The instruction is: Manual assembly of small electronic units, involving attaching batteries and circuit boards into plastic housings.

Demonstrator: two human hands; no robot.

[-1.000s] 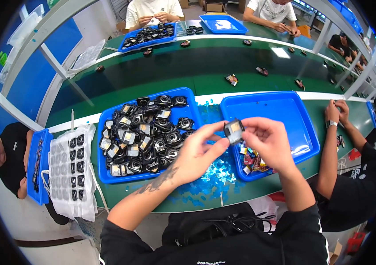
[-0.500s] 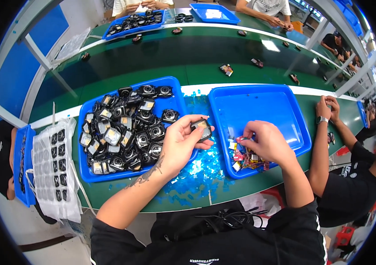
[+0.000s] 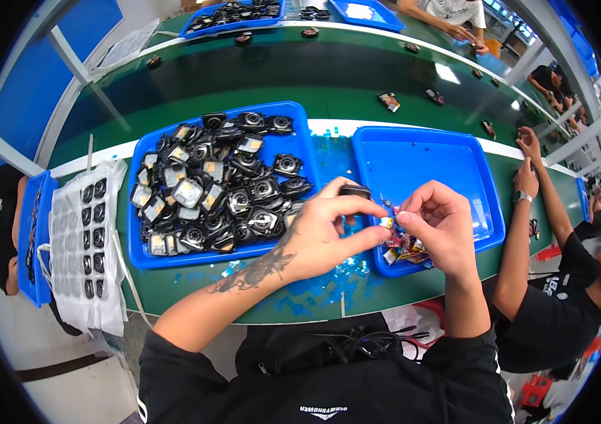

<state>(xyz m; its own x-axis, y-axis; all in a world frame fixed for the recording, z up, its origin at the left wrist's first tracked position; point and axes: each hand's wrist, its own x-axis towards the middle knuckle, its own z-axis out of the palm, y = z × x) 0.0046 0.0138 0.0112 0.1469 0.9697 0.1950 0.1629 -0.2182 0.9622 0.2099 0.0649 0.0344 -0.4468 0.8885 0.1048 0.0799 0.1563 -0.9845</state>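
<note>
My left hand (image 3: 325, 233) holds a dark square watch case (image 3: 355, 191) by its curled fingers, with its back turned partly away. Its thumb and forefinger reach toward my right hand (image 3: 444, 230). That hand is closed in a pinch over the right blue tray (image 3: 431, 169); a tiny pinkish bit shows by the fingertips, too small to name. Below the hands, small yellow and red electronic parts (image 3: 408, 251) lie in the tray's near left corner. Left of my hands, a blue tray (image 3: 309, 138) is heaped with black watch cases (image 3: 198, 191), some showing grey and gold insides.
Blue film scraps (image 3: 290, 295) litter the green table between the trays. White moulded trays (image 3: 78, 240) with watch cases stand at far left. Beyond runs a green belt (image 3: 300, 78) with scattered parts. A co-worker's forearm (image 3: 514, 247) is close on the right.
My left hand has turned over and moved right with the watch case, its thumb and forefinger now close to my right hand. My right hand has turned its fingers leftward. The whole view has shifted.
</note>
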